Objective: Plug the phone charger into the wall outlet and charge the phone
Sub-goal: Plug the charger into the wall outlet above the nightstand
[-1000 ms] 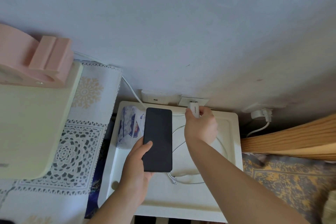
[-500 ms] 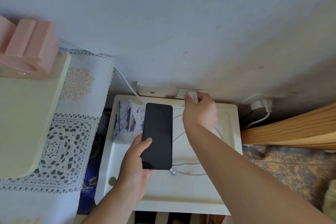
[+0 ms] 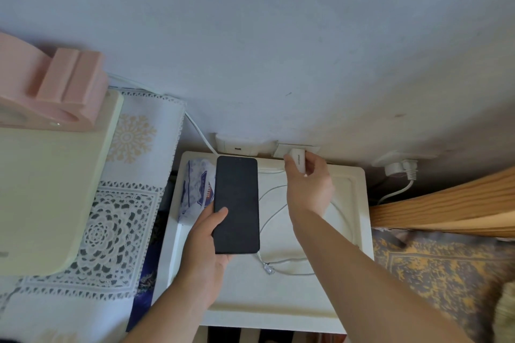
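My left hand [image 3: 207, 242] grips a black phone [image 3: 237, 205], screen dark, over a white side table [image 3: 278, 303]. My right hand [image 3: 308, 189] pinches a white charger block [image 3: 297, 160] and holds its tip against the white wall outlet [image 3: 284, 150] just above the table's back edge. Whether its prongs are in the socket is hidden. The charger's white cable [image 3: 271, 214] loops loosely on the tabletop, and its free connector end [image 3: 268, 269] lies below the phone, not plugged into it.
A tissue pack [image 3: 196, 189] sits on the table's left. A second white outlet box [image 3: 237, 146] with a cord is left of the outlet. Another plug [image 3: 401, 167] hangs at right above a wooden bed frame [image 3: 446, 209]. A lace-covered surface [image 3: 117, 231] and cream shelf [image 3: 41, 198] stand left.
My right hand stays at the outlet with the charger block, which now shows more below the outlet plate. The view shifted slightly. The phone remains in my left hand.
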A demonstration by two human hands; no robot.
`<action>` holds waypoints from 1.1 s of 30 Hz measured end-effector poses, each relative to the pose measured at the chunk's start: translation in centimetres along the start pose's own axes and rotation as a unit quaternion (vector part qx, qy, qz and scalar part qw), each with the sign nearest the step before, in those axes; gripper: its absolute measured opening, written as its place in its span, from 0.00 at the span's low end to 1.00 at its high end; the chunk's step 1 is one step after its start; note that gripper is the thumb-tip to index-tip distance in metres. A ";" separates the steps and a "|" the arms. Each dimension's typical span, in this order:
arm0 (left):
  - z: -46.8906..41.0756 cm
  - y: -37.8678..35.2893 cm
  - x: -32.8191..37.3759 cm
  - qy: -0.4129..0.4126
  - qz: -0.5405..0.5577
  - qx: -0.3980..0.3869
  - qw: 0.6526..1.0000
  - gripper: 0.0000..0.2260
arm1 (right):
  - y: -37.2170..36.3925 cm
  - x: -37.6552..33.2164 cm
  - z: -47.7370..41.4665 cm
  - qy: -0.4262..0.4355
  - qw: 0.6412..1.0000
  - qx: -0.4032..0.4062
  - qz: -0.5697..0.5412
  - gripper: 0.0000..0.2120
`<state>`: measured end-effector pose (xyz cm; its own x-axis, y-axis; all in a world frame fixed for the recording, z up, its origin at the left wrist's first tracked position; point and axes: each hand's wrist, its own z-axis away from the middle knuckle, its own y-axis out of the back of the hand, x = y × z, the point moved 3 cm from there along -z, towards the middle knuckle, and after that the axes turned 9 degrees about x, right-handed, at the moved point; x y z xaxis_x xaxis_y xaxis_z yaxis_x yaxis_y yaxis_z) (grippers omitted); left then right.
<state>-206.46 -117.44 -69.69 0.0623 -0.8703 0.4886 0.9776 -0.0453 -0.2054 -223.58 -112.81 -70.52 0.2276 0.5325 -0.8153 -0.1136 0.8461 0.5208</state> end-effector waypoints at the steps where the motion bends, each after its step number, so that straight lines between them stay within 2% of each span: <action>1: 0.0 0.0 0.0 0.005 0.008 0.003 1.000 0.16 | 0.2 0.3 0.5 -0.005 1.000 -0.012 -0.016 0.17; 5: 0.1 0.0 -0.1 0.024 0.038 0.010 0.999 0.17 | 1.1 2.1 1.7 -0.040 0.998 -0.031 -0.049 0.15; 9: 0.1 0.0 0.2 0.019 0.046 0.016 0.999 0.16 | 1.2 2.4 1.1 -0.038 0.997 -0.035 -0.055 0.12; 14: 0.0 0.1 0.3 0.014 0.052 0.010 0.998 0.16 | 1.5 2.0 0.7 0.017 0.998 -0.059 -0.029 0.06; 17: -0.1 0.2 0.1 0.010 0.046 0.004 0.999 0.16 | 1.6 2.0 0.2 0.035 0.997 -0.070 -0.029 0.09; 19: -0.1 0.2 -0.2 0.010 0.039 0.000 0.999 0.17 | 1.8 2.1 0.0 0.039 0.996 -0.075 -0.026 0.06; 23: 0.3 0.2 -0.6 0.007 0.027 -0.012 1.000 0.17 | 2.0 2.1 -0.1 0.052 0.995 -0.079 -0.020 0.07; 26: 0.5 0.2 -0.5 0.000 0.020 -0.013 1.000 0.17 | 2.1 2.1 -0.5 0.031 0.991 -0.126 -0.027 0.08; 30: 1.2 0.0 -0.2 -0.005 0.026 -0.016 1.000 0.17 | 4.3 3.6 0.1 0.033 0.981 -0.191 0.013 0.19; 33: 1.6 -0.1 0.0 -0.017 0.018 -0.019 1.000 0.16 | 7.3 6.2 1.9 0.057 0.973 -0.214 0.059 0.19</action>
<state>-206.20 -116.61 -68.34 0.1055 -0.8545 0.5087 0.9662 -0.0330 -0.2558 -221.12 -103.43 -71.26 0.0831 0.6057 -0.7913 -0.5300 0.6993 0.4797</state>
